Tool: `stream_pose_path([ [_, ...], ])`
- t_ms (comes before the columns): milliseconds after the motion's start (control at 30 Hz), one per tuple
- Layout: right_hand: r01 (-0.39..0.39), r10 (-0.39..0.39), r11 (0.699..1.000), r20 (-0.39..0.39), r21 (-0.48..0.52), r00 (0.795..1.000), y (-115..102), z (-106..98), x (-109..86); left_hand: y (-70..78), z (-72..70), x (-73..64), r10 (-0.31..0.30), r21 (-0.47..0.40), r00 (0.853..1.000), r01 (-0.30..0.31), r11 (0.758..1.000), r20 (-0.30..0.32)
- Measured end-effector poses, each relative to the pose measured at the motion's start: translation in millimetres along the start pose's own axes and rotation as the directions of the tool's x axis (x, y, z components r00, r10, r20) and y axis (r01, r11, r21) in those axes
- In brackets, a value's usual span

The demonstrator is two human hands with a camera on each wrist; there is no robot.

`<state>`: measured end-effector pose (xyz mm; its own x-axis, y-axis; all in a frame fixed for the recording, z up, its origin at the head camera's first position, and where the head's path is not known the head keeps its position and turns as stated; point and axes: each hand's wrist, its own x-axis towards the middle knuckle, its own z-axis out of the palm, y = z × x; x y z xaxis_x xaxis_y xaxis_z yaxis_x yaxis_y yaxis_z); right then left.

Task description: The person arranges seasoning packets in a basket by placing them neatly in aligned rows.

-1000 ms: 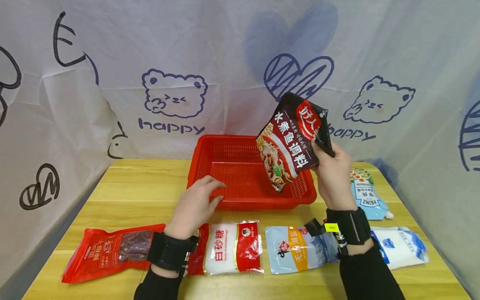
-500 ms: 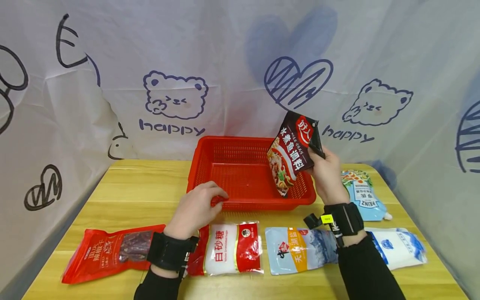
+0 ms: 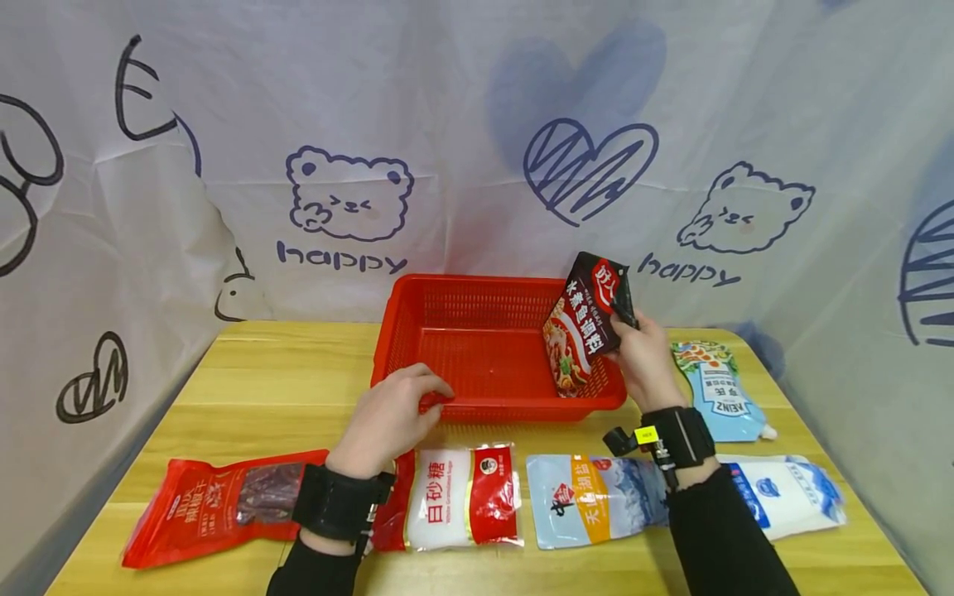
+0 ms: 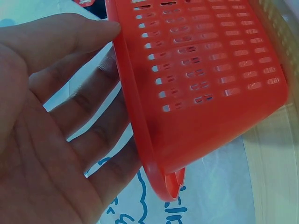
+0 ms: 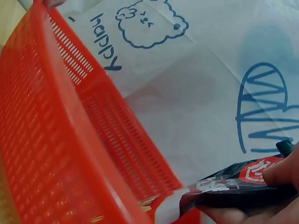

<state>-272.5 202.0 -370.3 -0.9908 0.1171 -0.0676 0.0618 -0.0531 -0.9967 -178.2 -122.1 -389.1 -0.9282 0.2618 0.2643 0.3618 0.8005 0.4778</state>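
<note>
Right hand (image 3: 647, 356) lower than a second ago. The black seasoning packet (image 3: 585, 323) has come down with it and a little to the right; it was held up over the red basket (image 3: 477, 405), and now its bottom end is inside, at the right end, tilted, the top well clear of the rim. Whether it touches the basket floor, I cannot tell.

My right fingers are clamped on the packet's upper right edge, thumb across the printed front. Left hand (image 3: 391, 418) is at the near rim; fingers and thumb were more spread above it, now they close on it, thumb outside, other fingers behind.

My reading: the lowering is nearly done, the release not yet; the left grip should steady the basket.

On the counter (image 3: 283, 364), unmoved: red windowed bag (image 3: 216, 509), sugar bag (image 3: 450, 497), blue-and-orange pouch (image 3: 566, 501), white-and-blue bag (image 3: 793, 492), spouted pouch (image 3: 719, 393). All outside the basket.
</note>
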Motion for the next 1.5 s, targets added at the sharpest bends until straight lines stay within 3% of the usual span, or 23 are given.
stream_pose_path([
  [300,-0.05,0.05,0.998,-0.035,-0.024,0.998,8.2,-8.9,-0.5,-0.4,1.6,0.2,0.01,0.002,1.0,-0.01,1.0,-0.004],
  [600,-0.039,0.039,0.999,-0.03,0.005,0.999,9.6,-13.1,-2.8,0.6,0.3,0.3,0.004,0.009,1.0,-0.004,1.0,0.005],
  [700,0.006,-0.007,0.999,-0.034,-0.034,0.999,8.0,-14.5,-6.4,0.6,0.4,0.3,0.001,0.008,1.0,-0.001,1.0,0.009],
  [833,0.113,-0.125,0.978,-0.058,-0.174,0.991,1.1,-14.7,-17.0,0.1,0.4,0.6,0.001,0.01,1.0,-0.001,1.0,0.009],
  [933,0.221,-0.249,0.926,-0.054,-0.306,0.967,-6.3,-12.7,-27.4,0.2,0.0,0.7,0.002,0.012,1.0,-0.002,1.0,0.008],
  [1000,0.313,-0.353,0.87,-0.039,-0.382,0.935,-10.2,-11.4,-34.6,0.5,-0.2,0.8,0.003,0.012,1.0,-0.003,1.0,0.007],
  [1033,0.365,-0.411,0.833,-0.023,-0.416,0.912,-11.4,-10.8,-37.8,0.5,-0.3,0.8,0.004,0.014,1.0,-0.004,1.0,0.006],
  [1133,0.508,-0.578,0.693,0.027,-0.512,0.816,-12.8,-8.3,-46.6,0.3,-0.3,0.9,0.007,0.017,1.0,-0.007,1.0,0.005],
  [1200,0.574,-0.649,0.605,0.076,-0.551,0.757,-11.4,-6.2,-51.6,0.3,-0.3,0.8,0.007,0.017,1.0,-0.007,1.0,0.006],
  [1267,0.626,-0.686,0.532,0.143,-0.571,0.713,-9.2,-3.4,-56.3,0.2,-0.4,0.6,0.007,0.016,1.0,-0.007,1.0,0.008],
  [1367,0.673,-0.654,0.469,0.288,-0.572,0.7,-3.6,1.0,-62.5,0.3,-0.6,0.5,0.004,0.016,1.0,-0.005,1.0,0.01],
  [1500,0.701,-0.515,0.43,0.483,-0.569,0.708,7.2,5.9,-67.4,0.4,-0.5,0.3,0.002,0.019,1.0,-0.002,1.0,0.009],
])
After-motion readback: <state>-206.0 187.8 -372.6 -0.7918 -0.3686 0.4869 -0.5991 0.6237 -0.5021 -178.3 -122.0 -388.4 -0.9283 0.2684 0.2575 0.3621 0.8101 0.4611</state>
